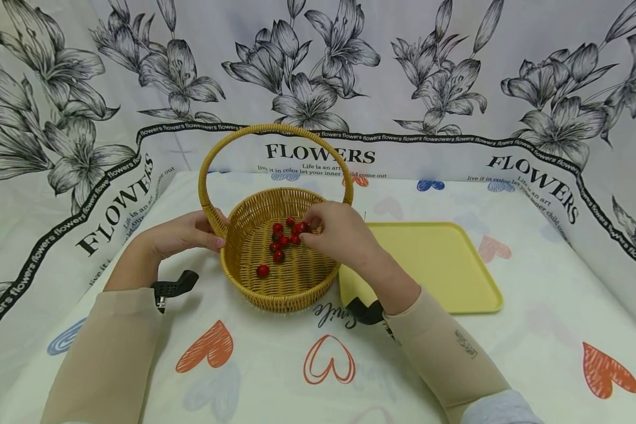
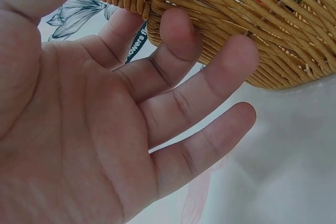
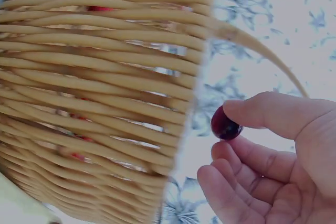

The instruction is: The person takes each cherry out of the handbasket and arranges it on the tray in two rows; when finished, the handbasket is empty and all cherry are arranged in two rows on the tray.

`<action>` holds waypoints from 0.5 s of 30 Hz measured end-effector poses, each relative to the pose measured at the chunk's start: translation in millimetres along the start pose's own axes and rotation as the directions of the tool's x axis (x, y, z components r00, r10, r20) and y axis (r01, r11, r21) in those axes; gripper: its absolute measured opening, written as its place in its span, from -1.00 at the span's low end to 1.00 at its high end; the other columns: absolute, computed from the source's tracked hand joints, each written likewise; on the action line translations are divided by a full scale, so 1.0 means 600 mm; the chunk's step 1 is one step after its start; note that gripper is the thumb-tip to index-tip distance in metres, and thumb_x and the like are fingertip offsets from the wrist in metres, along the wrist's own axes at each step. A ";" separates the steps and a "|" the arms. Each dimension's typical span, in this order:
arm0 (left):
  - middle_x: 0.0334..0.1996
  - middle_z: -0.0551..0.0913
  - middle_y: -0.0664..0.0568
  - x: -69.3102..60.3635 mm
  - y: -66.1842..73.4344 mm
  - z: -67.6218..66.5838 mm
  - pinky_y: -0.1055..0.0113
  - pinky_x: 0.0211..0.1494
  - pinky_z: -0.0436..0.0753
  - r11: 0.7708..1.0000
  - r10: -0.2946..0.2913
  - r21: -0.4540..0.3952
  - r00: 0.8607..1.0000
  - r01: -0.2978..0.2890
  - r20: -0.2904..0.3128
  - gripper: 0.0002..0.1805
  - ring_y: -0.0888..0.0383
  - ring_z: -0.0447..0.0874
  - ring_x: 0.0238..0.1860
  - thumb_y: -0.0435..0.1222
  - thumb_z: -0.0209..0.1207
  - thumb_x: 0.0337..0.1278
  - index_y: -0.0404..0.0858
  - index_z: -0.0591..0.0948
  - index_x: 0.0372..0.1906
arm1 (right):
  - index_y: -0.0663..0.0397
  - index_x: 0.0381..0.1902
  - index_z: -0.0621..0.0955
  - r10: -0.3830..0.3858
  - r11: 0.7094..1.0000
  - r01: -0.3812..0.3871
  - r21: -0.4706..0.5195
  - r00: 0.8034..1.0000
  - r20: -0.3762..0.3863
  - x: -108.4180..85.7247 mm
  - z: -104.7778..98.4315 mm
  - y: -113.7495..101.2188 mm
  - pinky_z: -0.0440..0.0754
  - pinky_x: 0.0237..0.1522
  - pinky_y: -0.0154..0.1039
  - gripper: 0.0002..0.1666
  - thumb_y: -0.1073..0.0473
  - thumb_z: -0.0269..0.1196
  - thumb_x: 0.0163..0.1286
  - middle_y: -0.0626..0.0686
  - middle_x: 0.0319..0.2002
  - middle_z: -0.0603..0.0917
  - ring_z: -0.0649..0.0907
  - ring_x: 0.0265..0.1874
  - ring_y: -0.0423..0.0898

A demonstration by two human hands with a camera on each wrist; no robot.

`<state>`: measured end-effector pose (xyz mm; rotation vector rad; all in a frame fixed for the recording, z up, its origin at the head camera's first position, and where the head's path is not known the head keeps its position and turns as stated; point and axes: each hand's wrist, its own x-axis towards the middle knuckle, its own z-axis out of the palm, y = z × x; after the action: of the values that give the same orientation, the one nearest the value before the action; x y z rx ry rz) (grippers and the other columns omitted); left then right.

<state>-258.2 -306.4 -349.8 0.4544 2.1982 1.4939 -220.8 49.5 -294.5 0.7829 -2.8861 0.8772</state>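
A round wicker basket (image 1: 281, 303) with a tall arched handle (image 1: 275, 128) stands on the cloth, several red cherries (image 1: 278, 256) lying on its bottom. At the basket's left side, my left hand (image 1: 188, 232) holds the rim where the handle meets it; in the left wrist view the other fingers (image 2: 210, 77) lie spread near the outer wall. My right hand (image 1: 341, 229) is over the basket's right part. Between its thumb and fingers it pinches one dark red cherry (image 3: 226, 123), seen above the rim in the right wrist view.
A yellow rectangular tray (image 1: 429, 271) lies to the basket's right, partly beneath my right forearm. The white cloth (image 1: 275, 383) bears printed hearts and words. Behind stands a curtain (image 1: 350, 112) with a flower print.
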 end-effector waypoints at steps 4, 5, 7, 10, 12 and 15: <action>-0.08 0.68 -0.13 -0.001 0.001 0.001 0.17 0.10 0.61 1.000 -0.003 -0.002 1.000 0.003 -0.006 -0.62 -0.02 0.67 -0.05 -0.44 0.32 0.20 -0.34 0.47 0.07 | 0.00 -0.03 0.71 0.001 0.994 -0.001 0.114 1.000 0.006 -0.009 -0.025 -0.002 0.61 -0.25 -0.19 -0.72 0.07 0.43 0.35 -0.09 -0.25 0.67 0.61 -0.27 -0.10; -0.08 0.68 -0.13 -0.001 0.002 0.001 0.16 0.09 0.61 1.000 -0.003 -0.003 1.000 0.003 -0.007 -0.62 -0.02 0.67 -0.06 -0.44 0.32 0.19 -0.35 0.47 0.07 | -0.01 -0.03 0.71 0.006 0.989 -0.008 0.147 1.000 0.013 -0.011 -0.032 -0.001 0.62 -0.26 -0.18 -0.73 0.07 0.44 0.35 -0.09 -0.25 0.68 0.62 -0.27 -0.10; -0.09 0.69 -0.13 -0.001 0.002 0.002 0.16 0.09 0.61 1.000 -0.003 -0.001 1.000 0.003 -0.008 -0.62 -0.02 0.67 -0.06 -0.44 0.32 0.19 -0.36 0.47 0.07 | -0.03 -0.03 0.71 0.017 0.978 -0.023 0.210 0.999 0.031 -0.016 -0.046 0.000 0.62 -0.27 -0.15 -0.72 0.06 0.44 0.35 -0.08 -0.24 0.68 0.63 -0.25 -0.09; -0.08 0.68 -0.13 -0.001 0.003 0.002 0.16 0.09 0.61 1.000 -0.003 0.002 1.000 0.003 -0.010 -0.62 -0.02 0.67 -0.06 -0.43 0.32 0.19 -0.35 0.47 0.06 | -0.04 -0.03 0.71 0.025 0.963 -0.035 0.269 0.999 0.042 -0.022 -0.068 0.003 0.61 -0.26 -0.11 -0.72 0.06 0.45 0.34 -0.05 -0.23 0.68 0.65 -0.22 -0.07; -0.08 0.68 -0.14 -0.001 0.003 0.002 0.16 0.09 0.61 1.000 -0.002 0.005 1.000 0.002 -0.010 -0.62 -0.02 0.67 -0.05 -0.43 0.32 0.19 -0.35 0.47 0.06 | -0.03 -0.04 0.71 0.031 0.956 -0.041 0.292 0.999 0.039 -0.026 -0.081 0.006 0.61 -0.25 -0.10 -0.73 0.07 0.45 0.34 -0.03 -0.22 0.67 0.65 -0.21 -0.07; -0.07 0.68 -0.15 -0.002 0.003 0.002 0.17 0.10 0.61 1.000 0.000 0.009 1.000 0.000 -0.007 -0.62 -0.03 0.67 -0.04 -0.42 0.32 0.20 -0.35 0.47 0.07 | -0.02 -0.04 0.71 0.046 0.945 -0.052 0.321 0.999 0.026 -0.032 -0.101 0.011 0.65 -0.27 -0.09 -0.73 0.08 0.46 0.33 0.00 -0.21 0.67 0.65 -0.22 -0.05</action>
<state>-256.7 -305.4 -348.4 0.4522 2.2112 1.4886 -214.5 94.6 -250.1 0.7407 -2.8242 1.3795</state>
